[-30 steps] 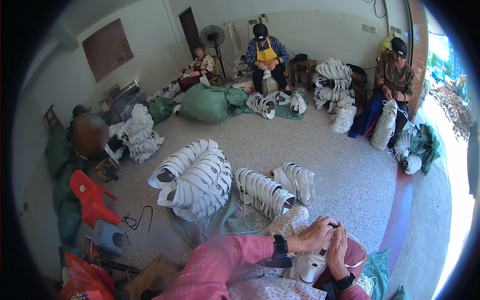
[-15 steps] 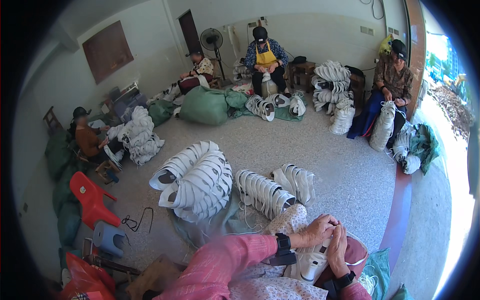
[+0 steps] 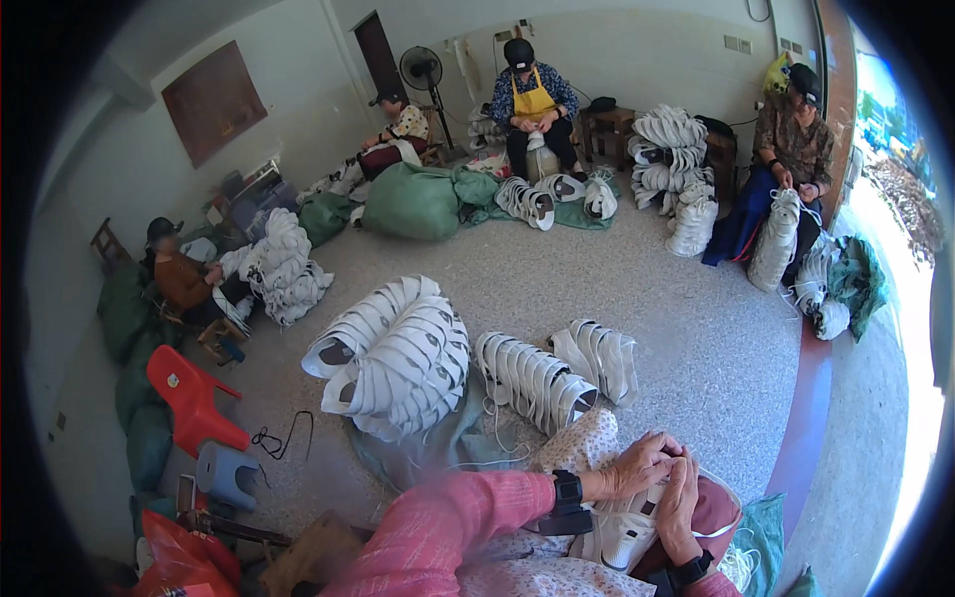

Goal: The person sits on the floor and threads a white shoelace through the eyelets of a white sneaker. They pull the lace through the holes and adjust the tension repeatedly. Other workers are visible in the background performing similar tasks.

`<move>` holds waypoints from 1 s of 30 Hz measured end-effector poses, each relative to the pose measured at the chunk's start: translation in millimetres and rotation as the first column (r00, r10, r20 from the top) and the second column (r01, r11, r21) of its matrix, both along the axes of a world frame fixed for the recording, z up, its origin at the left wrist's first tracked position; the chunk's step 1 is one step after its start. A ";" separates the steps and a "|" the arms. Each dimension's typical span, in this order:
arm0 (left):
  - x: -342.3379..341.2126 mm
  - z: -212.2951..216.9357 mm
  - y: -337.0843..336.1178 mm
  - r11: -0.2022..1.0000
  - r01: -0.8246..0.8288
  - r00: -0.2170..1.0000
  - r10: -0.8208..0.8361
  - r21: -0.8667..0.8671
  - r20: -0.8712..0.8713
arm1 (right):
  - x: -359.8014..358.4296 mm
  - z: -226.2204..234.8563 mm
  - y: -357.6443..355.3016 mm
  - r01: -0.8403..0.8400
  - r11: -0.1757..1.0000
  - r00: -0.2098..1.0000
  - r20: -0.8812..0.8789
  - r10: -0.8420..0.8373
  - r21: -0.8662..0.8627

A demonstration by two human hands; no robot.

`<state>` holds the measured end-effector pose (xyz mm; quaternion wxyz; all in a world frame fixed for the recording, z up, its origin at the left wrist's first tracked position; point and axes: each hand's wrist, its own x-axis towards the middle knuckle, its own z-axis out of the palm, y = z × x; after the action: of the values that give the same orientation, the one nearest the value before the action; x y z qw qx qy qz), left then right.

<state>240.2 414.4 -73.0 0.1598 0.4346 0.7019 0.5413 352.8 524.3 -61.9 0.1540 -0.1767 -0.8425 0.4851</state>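
HANDS: your left hand (image 3: 637,466) and right hand (image 3: 679,497) both clasp 1 white shoe upper (image 3: 622,532) on your lap | DONE: 4 strung stacks of uppers (image 3: 398,353) on the floor ahead | LEFT: this piece unfinished, remaining count unclear

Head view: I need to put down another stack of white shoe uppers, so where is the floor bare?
The widest bare floor lies between the near stacks of uppers and the far stacks. Around both hands and the big left pile it is crowded.
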 end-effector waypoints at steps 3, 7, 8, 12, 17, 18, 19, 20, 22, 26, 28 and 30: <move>-1.1 1.3 -0.5 1.000 0.010 1.000 -0.010 0.011 0.026 | -1.2 5.0 -1.0 0.000 1.000 1.000 -0.005 0.000 -0.015; -6.1 1.3 -0.7 1.000 0.017 0.999 -0.018 0.012 0.027 | -3.1 -1.9 0.6 0.007 1.000 1.000 -0.015 -0.007 -0.022; -5.6 2.3 -1.0 1.000 0.010 1.000 -0.011 0.014 0.022 | -3.8 -2.2 0.7 0.009 1.000 1.000 -0.018 -0.009 -0.017; -1.2 3.4 -1.0 1.000 -0.008 0.996 0.005 0.029 0.086 | -4.7 3.5 -1.9 0.006 0.998 1.000 -0.019 -0.007 -0.063; -0.2 9.2 -3.1 0.999 -0.031 0.998 0.030 0.017 0.062 | -6.4 -2.0 -0.1 0.015 0.998 1.000 0.010 -0.014 -0.053; -0.2 8.1 -4.6 1.000 -0.021 0.999 0.020 0.016 0.042 | -6.0 -3.5 -0.8 0.017 0.999 1.000 0.017 -0.016 -0.047; -2.0 8.9 -4.0 1.000 -0.009 1.000 0.009 0.021 0.015 | -6.9 -2.2 -0.4 0.015 0.998 1.000 0.022 -0.014 -0.066; -2.0 9.4 -4.1 1.000 -0.009 0.998 0.008 0.020 0.060 | -6.9 -1.1 -0.6 0.014 0.996 1.000 0.028 -0.011 -0.086; 1.3 8.6 -4.3 1.000 -0.007 0.989 0.003 0.024 0.147 | -6.6 -0.9 -0.2 0.018 0.994 0.999 0.042 -0.014 -0.105; 2.2 -1.5 0.5 0.997 -0.024 0.977 0.008 0.072 0.215 | -7.0 0.5 0.6 0.019 0.996 0.999 0.050 -0.015 -0.090; 0.8 -6.0 2.8 0.996 -0.039 0.993 0.030 0.079 0.115 | -6.2 3.3 2.0 0.006 0.996 0.999 0.038 -0.003 -0.088; 0.7 -17.8 -1.5 0.992 -0.071 0.989 0.084 0.109 -0.122 | -5.3 1.9 5.0 -0.018 0.995 1.000 0.017 0.020 -0.094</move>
<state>240.9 412.9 -90.8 0.0711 0.4479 0.6979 0.5544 347.4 529.3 -60.0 0.1333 -0.1801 -0.8216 0.5241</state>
